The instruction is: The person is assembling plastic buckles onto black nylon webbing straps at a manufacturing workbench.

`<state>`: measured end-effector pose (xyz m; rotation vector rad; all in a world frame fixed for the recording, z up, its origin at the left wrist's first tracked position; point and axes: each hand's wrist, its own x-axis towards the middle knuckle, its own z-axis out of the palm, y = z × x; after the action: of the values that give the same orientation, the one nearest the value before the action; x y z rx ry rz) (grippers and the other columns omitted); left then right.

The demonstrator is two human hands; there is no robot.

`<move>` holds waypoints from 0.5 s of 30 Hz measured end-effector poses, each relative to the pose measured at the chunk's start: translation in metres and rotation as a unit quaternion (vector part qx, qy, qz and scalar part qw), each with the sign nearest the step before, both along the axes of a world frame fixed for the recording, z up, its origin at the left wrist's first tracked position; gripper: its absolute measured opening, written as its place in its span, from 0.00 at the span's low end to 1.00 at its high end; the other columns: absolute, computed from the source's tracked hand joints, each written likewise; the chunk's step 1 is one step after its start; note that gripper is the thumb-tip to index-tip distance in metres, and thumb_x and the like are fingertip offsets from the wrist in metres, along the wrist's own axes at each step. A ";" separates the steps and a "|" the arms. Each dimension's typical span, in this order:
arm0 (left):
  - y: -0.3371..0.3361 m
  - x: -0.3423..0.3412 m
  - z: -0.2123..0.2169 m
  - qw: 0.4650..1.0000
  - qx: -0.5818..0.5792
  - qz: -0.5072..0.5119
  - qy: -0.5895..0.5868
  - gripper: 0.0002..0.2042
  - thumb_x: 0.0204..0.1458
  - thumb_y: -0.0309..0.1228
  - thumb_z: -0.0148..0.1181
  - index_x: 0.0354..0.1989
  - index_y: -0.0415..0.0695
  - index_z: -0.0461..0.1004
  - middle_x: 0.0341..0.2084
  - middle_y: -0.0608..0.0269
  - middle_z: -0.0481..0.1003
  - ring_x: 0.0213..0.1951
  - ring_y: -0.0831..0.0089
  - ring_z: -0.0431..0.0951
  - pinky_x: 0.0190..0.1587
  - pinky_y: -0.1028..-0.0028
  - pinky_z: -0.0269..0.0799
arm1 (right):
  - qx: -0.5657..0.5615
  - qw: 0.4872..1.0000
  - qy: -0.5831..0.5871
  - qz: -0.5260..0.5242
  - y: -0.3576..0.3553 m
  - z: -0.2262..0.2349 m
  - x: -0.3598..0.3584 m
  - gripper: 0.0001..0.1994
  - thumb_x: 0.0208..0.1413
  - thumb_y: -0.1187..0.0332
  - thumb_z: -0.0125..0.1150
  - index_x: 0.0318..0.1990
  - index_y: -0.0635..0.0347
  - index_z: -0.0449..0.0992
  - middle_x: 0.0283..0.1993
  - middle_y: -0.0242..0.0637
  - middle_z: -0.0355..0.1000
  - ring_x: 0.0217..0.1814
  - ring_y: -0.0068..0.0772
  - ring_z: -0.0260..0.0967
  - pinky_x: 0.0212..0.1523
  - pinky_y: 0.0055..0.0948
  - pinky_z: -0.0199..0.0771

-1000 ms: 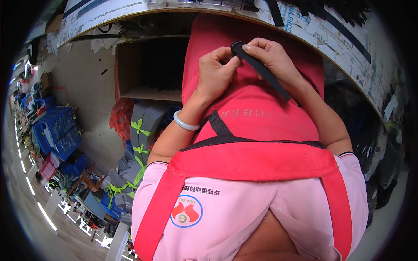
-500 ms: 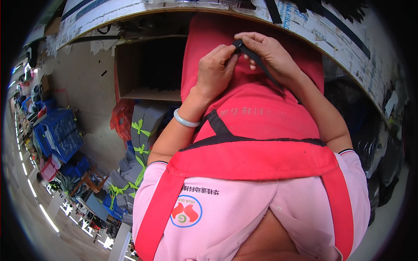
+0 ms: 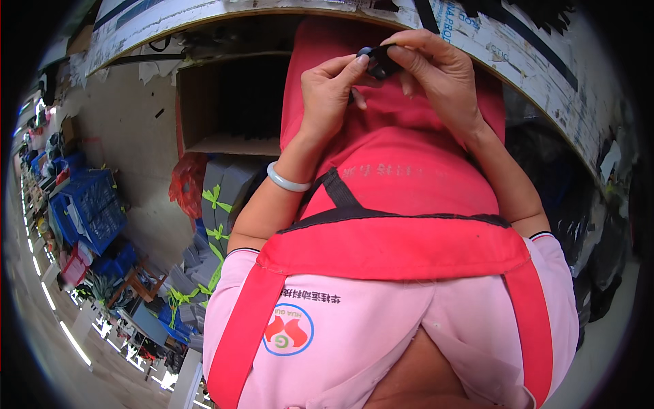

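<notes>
A black strap (image 3: 383, 65) is held between both hands, over my lap and just in front of the table's edge. At its left end my left hand (image 3: 325, 94) pinches it, thumb along the top. There a small glossy dark piece (image 3: 366, 52) shows beside the thumb; its kind is too small to tell. My right hand (image 3: 441, 80) grips the strap's other side between thumb and forefinger. The strap looks bunched or folded, and its lower part is hidden. Beneath both hands lies the red apron (image 3: 402, 146) that I wear.
A worn white table (image 3: 518, 75) curves across the top, with black straps lying on it. Under it stands an open cardboard box (image 3: 197, 102) with dark contents. To the left are a red plastic bag (image 3: 187, 184), grey bundles tied with green ribbon (image 3: 216, 198) and blue crates (image 3: 92, 208).
Both hands have moved up toward the table's edge with the strap. The long tail that hung by my right hand no longer shows, and the strap now looks bunched between the fingers.
</notes>
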<state>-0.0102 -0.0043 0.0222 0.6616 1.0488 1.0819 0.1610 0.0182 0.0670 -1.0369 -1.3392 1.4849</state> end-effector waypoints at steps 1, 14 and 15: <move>0.000 0.001 0.001 0.999 0.023 0.009 0.029 0.11 0.56 0.30 0.60 0.40 0.32 0.78 0.27 0.59 0.79 0.20 0.76 0.76 0.17 0.82 0.68 | -0.013 1.000 -0.012 -0.012 0.001 0.001 0.001 0.07 0.58 0.70 0.60 0.42 0.59 0.79 0.28 0.25 0.72 0.21 0.12 0.64 0.20 0.13 0.63; -0.005 0.005 -0.005 0.979 0.154 0.045 0.124 0.09 0.52 0.23 0.63 0.41 0.36 0.79 0.32 0.62 0.79 0.21 0.82 0.75 0.21 0.86 0.69 | -0.195 0.980 -0.030 0.003 -0.001 -0.023 0.007 0.11 0.56 0.67 0.64 0.40 0.62 0.70 0.24 0.27 0.69 0.18 0.14 0.63 0.18 0.14 0.65; -0.005 0.007 -0.006 0.976 0.172 0.045 0.129 0.09 0.52 0.23 0.63 0.42 0.36 0.79 0.32 0.63 0.79 0.21 0.82 0.75 0.22 0.86 0.69 | -0.211 0.977 -0.027 0.008 -0.001 -0.023 0.008 0.12 0.56 0.67 0.63 0.42 0.63 0.70 0.25 0.28 0.69 0.19 0.14 0.63 0.19 0.15 0.66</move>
<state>-0.0037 -0.0098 0.0158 1.0629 1.1305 1.2962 0.1694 0.0176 0.0442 -1.3414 -1.0899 1.8119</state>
